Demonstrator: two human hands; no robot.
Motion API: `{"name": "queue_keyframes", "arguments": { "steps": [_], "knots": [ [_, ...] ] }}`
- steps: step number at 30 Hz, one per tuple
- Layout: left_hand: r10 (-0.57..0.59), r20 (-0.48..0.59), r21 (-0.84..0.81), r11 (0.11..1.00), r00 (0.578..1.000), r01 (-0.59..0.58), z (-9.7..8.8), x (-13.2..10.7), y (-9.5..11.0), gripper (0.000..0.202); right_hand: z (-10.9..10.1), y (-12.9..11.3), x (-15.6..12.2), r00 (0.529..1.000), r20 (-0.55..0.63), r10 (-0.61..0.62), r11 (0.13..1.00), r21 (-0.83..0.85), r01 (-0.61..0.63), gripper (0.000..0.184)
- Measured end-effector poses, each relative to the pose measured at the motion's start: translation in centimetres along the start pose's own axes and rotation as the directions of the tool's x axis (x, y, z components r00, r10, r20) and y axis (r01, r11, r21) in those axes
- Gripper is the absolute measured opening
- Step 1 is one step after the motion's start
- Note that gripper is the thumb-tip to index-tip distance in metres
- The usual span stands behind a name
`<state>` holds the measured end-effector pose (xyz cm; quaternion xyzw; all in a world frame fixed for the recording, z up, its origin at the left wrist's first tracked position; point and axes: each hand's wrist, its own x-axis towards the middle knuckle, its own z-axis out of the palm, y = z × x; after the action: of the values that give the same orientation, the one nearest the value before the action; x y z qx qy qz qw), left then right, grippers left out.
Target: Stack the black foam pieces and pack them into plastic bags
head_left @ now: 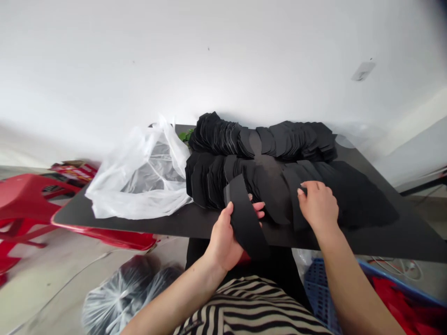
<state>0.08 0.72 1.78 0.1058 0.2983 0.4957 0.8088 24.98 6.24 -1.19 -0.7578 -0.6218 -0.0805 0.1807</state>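
My left hand (225,239) is holding a black piece (246,223) at its twelve o'clock; my right hand (319,207), between two and three, is curling by the near row (272,190), pinching or not, I cannot tell.

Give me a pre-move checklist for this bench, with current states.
1. Left hand has a secure hold on the black piece: ok, thumb on one side, fingers on the other.
2. Only one layer in that hold: cannot tell.
3. Right hand free of material: cannot tell; its curled fingers are over the front row.
4. Back row supported: ok, on the table near the wall.
5. White plastic bag apart from the front row: cannot tell; they meet in this view.
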Motion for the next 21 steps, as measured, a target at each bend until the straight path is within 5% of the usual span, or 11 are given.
{"name": "queue_keyframes", "arguments": {
  "steps": [4,7,15,21],
  "knots": [
    [0.103,-0.009,0.013,0.995,0.995,-0.103,0.0,0.1,-0.4,0.047,-2.1,-4.8,-3.0,0.959,-0.136,-0.25,0.892,0.353,0.283,0.025],
    [0.152,-0.005,-0.025,0.988,0.988,-0.152,-0.3,0.0,-0.5,0.045,-3.4,-9.1,-5.5,0.918,-0.126,-0.376,0.79,0.475,0.389,0.025],
    [0.21,-0.021,-0.046,0.976,0.977,-0.211,-1.8,-1.1,0.2,0.04,-3.3,-13.6,-7.5,0.878,-0.193,-0.438,0.764,0.435,0.477,0.021],
    [0.233,-0.1,-0.054,0.97,0.967,-0.239,-2.1,-1.5,0.4,0.034,-3.2,-14.3,-7.6,0.922,-0.118,-0.369,0.774,0.51,0.375,0.032]
  ]
}}
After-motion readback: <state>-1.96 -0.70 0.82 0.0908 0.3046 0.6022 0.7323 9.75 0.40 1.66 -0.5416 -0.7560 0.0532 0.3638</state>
